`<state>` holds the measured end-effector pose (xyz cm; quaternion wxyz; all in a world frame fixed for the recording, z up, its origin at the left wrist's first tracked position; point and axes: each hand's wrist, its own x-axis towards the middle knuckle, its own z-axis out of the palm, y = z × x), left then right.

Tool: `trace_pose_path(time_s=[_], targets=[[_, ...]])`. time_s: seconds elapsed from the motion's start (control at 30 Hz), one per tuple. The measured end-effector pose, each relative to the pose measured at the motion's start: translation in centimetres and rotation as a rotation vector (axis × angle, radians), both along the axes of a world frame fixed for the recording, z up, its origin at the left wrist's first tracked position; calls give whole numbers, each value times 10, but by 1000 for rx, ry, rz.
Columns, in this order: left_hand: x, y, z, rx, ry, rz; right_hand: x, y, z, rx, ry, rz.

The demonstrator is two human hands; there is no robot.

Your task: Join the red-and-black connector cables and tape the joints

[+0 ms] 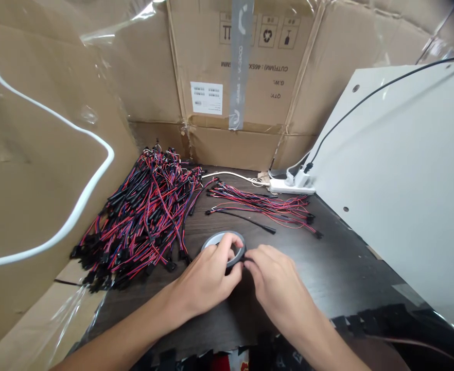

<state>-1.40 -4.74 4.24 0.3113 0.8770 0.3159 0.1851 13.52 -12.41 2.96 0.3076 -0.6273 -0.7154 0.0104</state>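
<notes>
A roll of dark tape (239, 238) with a pale inner ring is gripped by my left hand (215, 270), its fingers through and around the ring. Close beside it, my right hand (271, 268) is closed in a pinch at the roll's right edge, on what looks like the dark tape end; the fingers mostly cover it. Beyond the hands lies a small bunch of red and black wire harnesses (261, 203). One black sleeved wire (250, 220) lies nearest the roll. At the left rises a big heap of similar harnesses (145, 206) with black connectors.
A white power strip (292, 186) with plugs stands at the back right, beside a white panel (404, 170). Cardboard walls (150, 77) enclose the dark table (335, 273) at the back and left. A thick white cable (84, 198) hangs at the left.
</notes>
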Motion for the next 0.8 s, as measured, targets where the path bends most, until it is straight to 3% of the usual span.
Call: trace_pose_path(time_s=[0.13, 0.3, 0.5, 0.63, 0.73, 0.8], targets=[[2, 0, 3, 51, 82, 71, 0, 1, 3, -66, -29, 22], [2, -2, 8, 136, 138, -1, 0, 1, 4, -52, -77, 42], [-2, 3, 17, 105, 61, -70, -11, -20, 14, 268, -210, 135], [-7, 16, 17, 137, 70, 53, -9, -43, 29, 405, -147, 255], [-7, 20, 16, 147, 131, 67, 12, -54, 27, 321, -24, 322], [-5, 18, 16, 165, 184, 39, 34, -61, 19, 216, 31, 290]])
